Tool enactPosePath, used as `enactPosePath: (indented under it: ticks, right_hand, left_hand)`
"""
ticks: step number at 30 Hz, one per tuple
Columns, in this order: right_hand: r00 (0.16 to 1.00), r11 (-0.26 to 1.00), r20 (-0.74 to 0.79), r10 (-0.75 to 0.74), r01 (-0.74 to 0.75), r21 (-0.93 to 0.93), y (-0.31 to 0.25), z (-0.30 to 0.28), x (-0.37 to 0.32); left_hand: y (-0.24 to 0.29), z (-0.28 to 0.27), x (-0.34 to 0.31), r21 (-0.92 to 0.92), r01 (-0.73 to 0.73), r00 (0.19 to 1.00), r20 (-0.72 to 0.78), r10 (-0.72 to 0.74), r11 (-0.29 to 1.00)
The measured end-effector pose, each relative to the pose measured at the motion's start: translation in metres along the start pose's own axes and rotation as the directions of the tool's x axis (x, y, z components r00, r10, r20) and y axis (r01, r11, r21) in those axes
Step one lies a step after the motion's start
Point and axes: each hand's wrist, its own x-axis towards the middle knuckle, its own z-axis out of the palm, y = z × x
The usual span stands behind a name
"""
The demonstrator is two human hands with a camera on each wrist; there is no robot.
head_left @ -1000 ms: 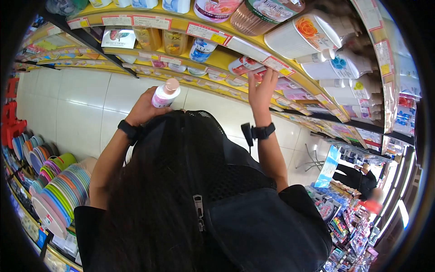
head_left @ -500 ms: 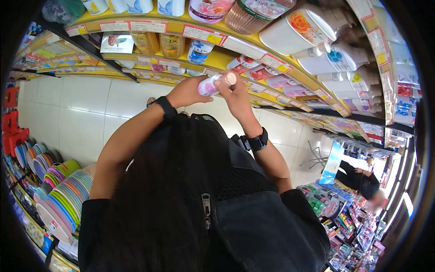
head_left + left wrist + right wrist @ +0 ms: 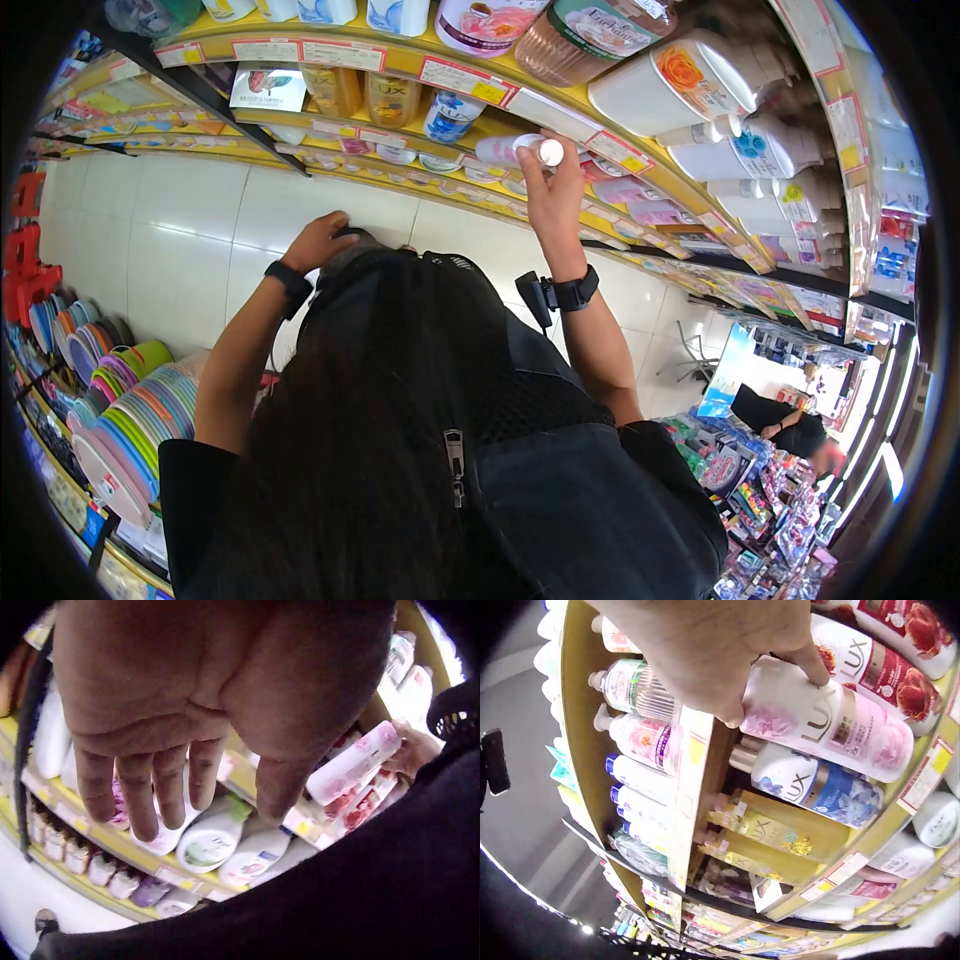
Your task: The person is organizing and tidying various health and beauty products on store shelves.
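The right hand (image 3: pixel 557 198) grips the pink bottle (image 3: pixel 829 724) near its cap (image 3: pixel 551 152). The bottle is positioned at the shelf (image 3: pixel 885 834), between the blue bottle (image 3: pixel 817 786) and red bottle (image 3: pixel 877 669); whether it rests there cannot be determined. The left hand (image 3: pixel 217 697) is empty, fingers extended.

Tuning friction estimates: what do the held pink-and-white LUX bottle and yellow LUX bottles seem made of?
Pink-and-white LUX bottle: probably opaque plastic, smooth; no contents show through.
Yellow LUX bottles: glossy, translucent amber look; likely plastic, though glass possible.
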Motion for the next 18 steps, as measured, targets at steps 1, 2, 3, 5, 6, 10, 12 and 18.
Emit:
enactPosePath:
  ticks: [1,2,3,5,6,10,12,18]
  right_hand:
    - [0.999,0.999,-0.013,-0.030,0.029,-0.027,0.004,0.002,0.000]
    - [0.999,0.999,-0.007,-0.032,0.031,-0.026,0.006,0.004,0.001]
    - [0.997,0.995,-0.027,-0.075,0.073,-0.075,0.009,0.007,0.002]
    - [0.991,0.985,-0.030,-0.127,0.122,-0.121,0.016,0.014,0.007]
    - [0.984,0.981,-0.060,-0.171,0.164,-0.102,0.021,0.017,0.009]
    - [0.992,0.993,-0.085,-0.097,0.090,-0.079,0.030,0.022,0.021]
    - [0.995,0.985,-0.063,-0.074,0.064,-0.160,0.026,0.021,0.025]
    - [0.985,0.956,-0.045,-0.167,0.150,-0.253,0.014,0.025,0.040]
  left_hand:
    - [0.002,-0.002,-0.011,-0.019,0.059,0.998,-0.032,-0.060,0.998]
    - [0.003,-0.004,-0.022,-0.045,0.120,0.990,-0.068,-0.123,0.992]
    - [-0.020,0.003,-0.032,-0.041,0.173,0.978,-0.113,-0.177,0.984]
    - [-0.080,0.020,-0.061,-0.014,0.291,0.943,-0.161,-0.290,0.956]
    - [-0.098,0.026,-0.079,0.015,0.356,0.924,-0.159,-0.349,0.934]
    - [-0.124,0.044,-0.120,-0.078,0.417,0.892,-0.159,-0.424,0.906]
    - [-0.138,0.052,-0.128,-0.062,0.398,0.901,-0.163,-0.403,0.915]
    - [-0.152,0.081,-0.132,-0.374,0.359,0.894,-0.126,-0.430,0.855]
